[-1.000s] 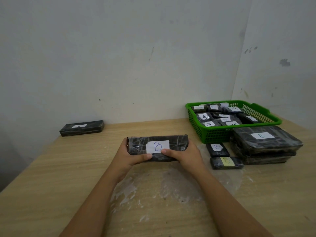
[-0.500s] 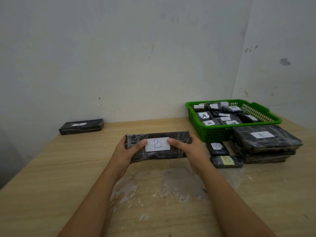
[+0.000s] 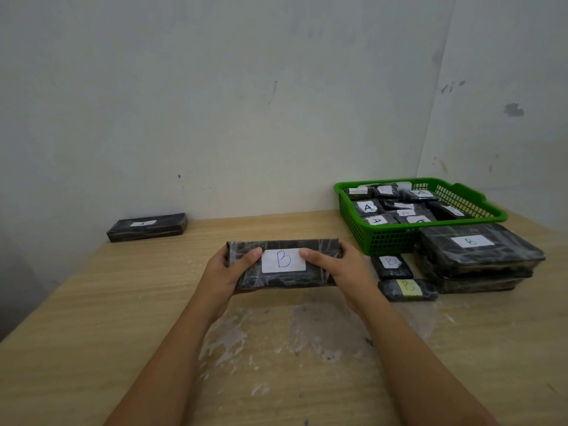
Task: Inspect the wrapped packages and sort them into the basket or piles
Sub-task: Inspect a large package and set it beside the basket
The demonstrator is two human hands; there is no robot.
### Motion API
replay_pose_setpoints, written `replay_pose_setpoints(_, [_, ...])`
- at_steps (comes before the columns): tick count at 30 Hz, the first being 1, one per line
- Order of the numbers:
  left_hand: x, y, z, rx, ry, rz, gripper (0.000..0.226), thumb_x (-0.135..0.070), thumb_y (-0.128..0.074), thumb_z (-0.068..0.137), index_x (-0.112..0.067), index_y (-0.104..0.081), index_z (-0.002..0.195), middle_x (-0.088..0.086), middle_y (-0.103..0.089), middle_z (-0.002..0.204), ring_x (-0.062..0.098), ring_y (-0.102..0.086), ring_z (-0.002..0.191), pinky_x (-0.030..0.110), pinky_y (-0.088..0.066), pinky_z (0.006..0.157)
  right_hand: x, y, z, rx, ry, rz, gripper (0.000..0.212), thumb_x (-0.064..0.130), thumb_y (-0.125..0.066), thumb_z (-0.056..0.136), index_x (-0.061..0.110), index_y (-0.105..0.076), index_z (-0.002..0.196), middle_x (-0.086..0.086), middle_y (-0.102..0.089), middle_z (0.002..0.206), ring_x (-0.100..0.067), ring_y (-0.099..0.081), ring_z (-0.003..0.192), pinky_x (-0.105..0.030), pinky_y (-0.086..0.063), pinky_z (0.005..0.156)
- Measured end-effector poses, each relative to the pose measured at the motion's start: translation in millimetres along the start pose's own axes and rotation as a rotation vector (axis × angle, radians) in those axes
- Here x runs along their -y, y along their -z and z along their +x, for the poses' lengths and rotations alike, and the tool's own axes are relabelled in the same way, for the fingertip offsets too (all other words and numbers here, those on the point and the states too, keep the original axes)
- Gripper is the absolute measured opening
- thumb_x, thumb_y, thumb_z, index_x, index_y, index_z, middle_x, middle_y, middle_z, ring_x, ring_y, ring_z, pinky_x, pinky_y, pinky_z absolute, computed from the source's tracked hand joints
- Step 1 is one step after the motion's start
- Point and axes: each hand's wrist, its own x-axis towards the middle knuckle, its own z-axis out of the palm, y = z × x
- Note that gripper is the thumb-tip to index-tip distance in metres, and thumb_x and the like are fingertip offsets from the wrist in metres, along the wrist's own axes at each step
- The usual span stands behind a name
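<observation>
1. Since a second ago, both thumbs have shifted from the near edge of the held B package (image 3: 284,265) up onto its top face, and its labelled face now tips more toward the camera.
2. At the far left of the bench (image 3: 92,318), a long black package (image 3: 147,227) with a white label lies beside the wall.
3. Left hand (image 3: 229,273) grips the B package's left end, thumb beside the white label.
4. Right hand (image 3: 341,269) grips its right end (thumb likewise on top); the package is held over the bench's middle.
5. Further right stands a green basket (image 3: 399,238) holding wrapped packages, several marked A.
6. Just before it lie two small B packages (image 3: 391,265), and beside them a stack of large packages (image 3: 479,259) topped with a B label.
</observation>
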Motion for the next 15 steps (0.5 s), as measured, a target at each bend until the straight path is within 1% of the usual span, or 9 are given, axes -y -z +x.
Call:
replay_pose_setpoints(2, [1, -2, -1, -0.004, -0.018, 0.054, 0.049, -0.036, -0.08, 0.075, -0.011, -0.066, 0.114, 0.008, -0.079, 0.103, 0.028, -0.077, 0.095, 0.047, -0.061, 0.085, -3, -2, -1, -0.053, 0.027, -0.131, 0.077, 0.052, -0.099, 0.048, 0.022, -0.065, 0.11, 0.005, -0.076, 0.103, -0.012, -0.074, 0.093, -0.036, -0.062, 0.085])
replay_pose_setpoints(3, [2, -4, -2, -0.007, -0.029, 0.075, 0.05, -0.037, -0.08, 0.074, -0.012, -0.066, 0.114, 0.006, -0.079, 0.102, 0.028, -0.077, 0.095, 0.047, -0.061, 0.086, -4, -4, -1, -0.078, 0.033, -0.164, 0.08, 0.056, -0.099, 0.045, 0.024, -0.064, 0.11, 0.007, -0.075, 0.103, -0.009, -0.073, 0.093, -0.034, -0.061, 0.084])
replay_pose_setpoints(7, [2, -8, -7, -0.009, -0.097, 0.182, 0.047, -0.043, -0.08, 0.075, -0.016, -0.066, 0.111, 0.002, -0.078, 0.101, 0.02, -0.076, 0.094, 0.04, -0.063, 0.081, -3, -5, 0, -0.166, 0.051, -0.237, 0.08, 0.064, -0.097, 0.041, 0.024, -0.066, 0.103, 0.01, -0.074, 0.097, -0.006, -0.07, 0.09, -0.027, -0.057, 0.076])
replay_pose_setpoints(11, [3, -12, -10, -0.015, -0.152, 0.25, 0.037, -0.041, -0.08, 0.082, -0.018, -0.066, 0.108, 0.0, -0.077, 0.1, 0.017, -0.075, 0.092, 0.041, -0.062, 0.083, -4, -4, 1, -0.218, 0.052, -0.273, 0.082, 0.07, -0.093, 0.038, 0.025, -0.065, 0.101, 0.01, -0.072, 0.096, -0.007, -0.068, 0.091, -0.03, -0.056, 0.08])
replay_pose_setpoints(15, [3, -12, -11, -0.019, -0.154, 0.25, 0.042, -0.045, -0.078, 0.078, -0.018, -0.065, 0.108, 0.0, -0.077, 0.1, 0.015, -0.075, 0.091, 0.043, -0.062, 0.085, -9, -4, 4, -0.217, 0.037, -0.29, 0.091, 0.078, -0.09, 0.032, 0.024, -0.066, 0.103, 0.01, -0.073, 0.097, -0.007, -0.069, 0.091, -0.03, -0.058, 0.08])
